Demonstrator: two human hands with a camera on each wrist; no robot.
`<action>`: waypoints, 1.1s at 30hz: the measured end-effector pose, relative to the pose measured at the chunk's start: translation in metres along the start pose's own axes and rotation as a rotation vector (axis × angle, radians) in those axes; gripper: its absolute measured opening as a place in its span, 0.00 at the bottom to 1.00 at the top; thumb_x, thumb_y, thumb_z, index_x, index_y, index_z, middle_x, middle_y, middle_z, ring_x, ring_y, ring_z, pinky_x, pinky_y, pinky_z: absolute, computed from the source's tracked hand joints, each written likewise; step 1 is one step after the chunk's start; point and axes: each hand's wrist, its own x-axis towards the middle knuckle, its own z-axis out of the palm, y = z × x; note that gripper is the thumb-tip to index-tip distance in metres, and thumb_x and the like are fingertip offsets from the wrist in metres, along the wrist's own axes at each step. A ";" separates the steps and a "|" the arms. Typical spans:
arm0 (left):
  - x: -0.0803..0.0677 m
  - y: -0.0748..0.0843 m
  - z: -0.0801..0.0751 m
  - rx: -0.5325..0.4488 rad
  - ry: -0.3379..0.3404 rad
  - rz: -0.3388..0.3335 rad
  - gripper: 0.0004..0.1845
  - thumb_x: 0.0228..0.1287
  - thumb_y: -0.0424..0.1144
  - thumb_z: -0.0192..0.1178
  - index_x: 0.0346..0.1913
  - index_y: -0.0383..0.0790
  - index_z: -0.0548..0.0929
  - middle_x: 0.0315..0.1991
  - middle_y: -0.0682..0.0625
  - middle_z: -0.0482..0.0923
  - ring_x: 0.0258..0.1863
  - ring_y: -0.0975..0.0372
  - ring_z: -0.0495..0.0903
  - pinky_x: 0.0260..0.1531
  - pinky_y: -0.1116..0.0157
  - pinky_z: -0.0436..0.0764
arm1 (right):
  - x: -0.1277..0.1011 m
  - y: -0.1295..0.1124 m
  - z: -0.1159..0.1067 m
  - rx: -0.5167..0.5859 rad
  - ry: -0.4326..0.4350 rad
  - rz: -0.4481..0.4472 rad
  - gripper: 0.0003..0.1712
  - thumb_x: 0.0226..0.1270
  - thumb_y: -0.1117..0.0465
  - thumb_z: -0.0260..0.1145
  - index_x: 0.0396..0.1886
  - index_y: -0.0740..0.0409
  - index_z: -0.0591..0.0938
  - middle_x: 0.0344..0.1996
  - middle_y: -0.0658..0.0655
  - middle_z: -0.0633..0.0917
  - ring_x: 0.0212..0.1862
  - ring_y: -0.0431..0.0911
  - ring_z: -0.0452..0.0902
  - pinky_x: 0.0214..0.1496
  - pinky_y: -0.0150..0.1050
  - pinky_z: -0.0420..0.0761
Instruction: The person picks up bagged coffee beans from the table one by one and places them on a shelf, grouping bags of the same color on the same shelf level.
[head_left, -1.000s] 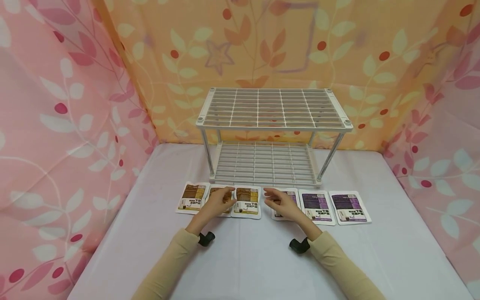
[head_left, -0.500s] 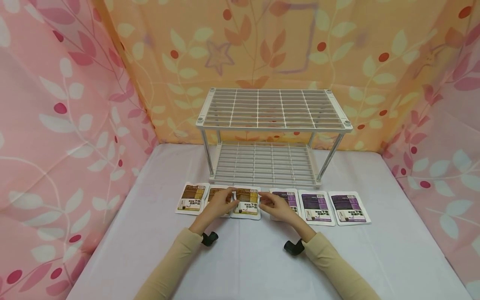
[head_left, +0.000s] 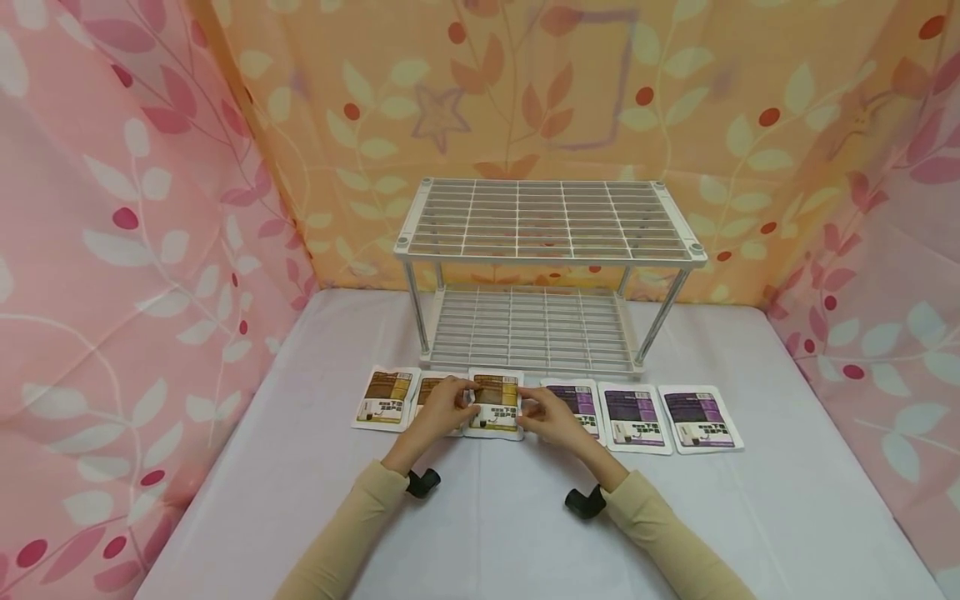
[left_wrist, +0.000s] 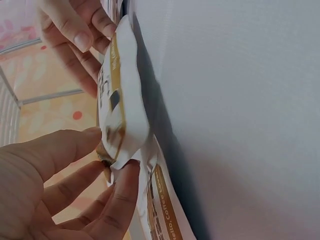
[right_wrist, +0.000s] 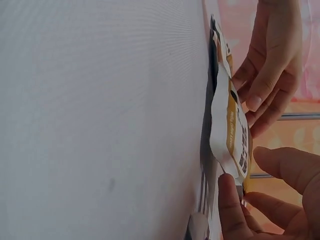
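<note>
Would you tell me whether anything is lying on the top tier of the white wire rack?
No, the top tier of the white wire rack is bare in the head view; the flat sachets lie on the table.

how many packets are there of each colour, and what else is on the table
brown packets: 3, one pinched by the left hand and right hand
purple packets: 3
white wire rack: 1
total: 7 things
</note>
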 end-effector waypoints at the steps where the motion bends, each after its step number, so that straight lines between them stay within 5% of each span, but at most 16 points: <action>1: 0.000 0.000 0.000 -0.002 0.005 0.003 0.20 0.55 0.35 0.66 0.52 0.34 0.79 0.39 0.41 0.75 0.26 0.64 0.70 0.25 0.70 0.71 | 0.000 0.000 0.000 0.002 0.006 0.001 0.31 0.57 0.67 0.67 0.60 0.72 0.69 0.50 0.69 0.74 0.41 0.54 0.81 0.41 0.33 0.82; 15: 0.003 0.016 0.005 -0.132 0.009 0.013 0.23 0.55 0.33 0.66 0.55 0.35 0.76 0.50 0.38 0.72 0.39 0.54 0.79 0.31 0.70 0.80 | -0.007 -0.006 -0.011 0.047 0.124 0.006 0.33 0.52 0.72 0.69 0.59 0.73 0.70 0.49 0.71 0.73 0.40 0.58 0.79 0.38 0.32 0.82; 33: 0.015 0.048 0.009 -0.122 0.043 0.060 0.27 0.55 0.34 0.66 0.59 0.38 0.74 0.56 0.41 0.68 0.41 0.58 0.77 0.36 0.71 0.80 | -0.016 -0.015 -0.038 -0.009 0.219 0.019 0.33 0.54 0.71 0.68 0.62 0.66 0.70 0.49 0.67 0.72 0.41 0.52 0.77 0.39 0.30 0.81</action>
